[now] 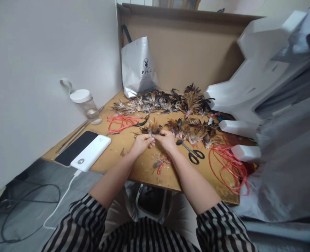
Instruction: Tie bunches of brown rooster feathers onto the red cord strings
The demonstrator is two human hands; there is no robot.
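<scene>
Over the middle of the wooden table, my left hand (141, 144) and my right hand (167, 140) meet with their fingers pinched at the base of a bunch of brown and black feathers (152, 128). The feather tips fan out away from me, above the fingertips. Just below my hands lies a small heap of feather scraps with red string (161, 163). To the right of my right hand rest black-handled scissors (194, 154), their blades partly under feathers. A row of feather bunches tied in red (194, 131) lies beyond the scissors.
A longer feather pile (157, 101) runs along the back, before a silver bag (137, 66). Red string lies at left (120, 123) and right (229, 166). A white power bank (92, 154), a dark phone (76, 148) and a lidded jar (85, 105) stand left. White foam (259, 52) borders the right.
</scene>
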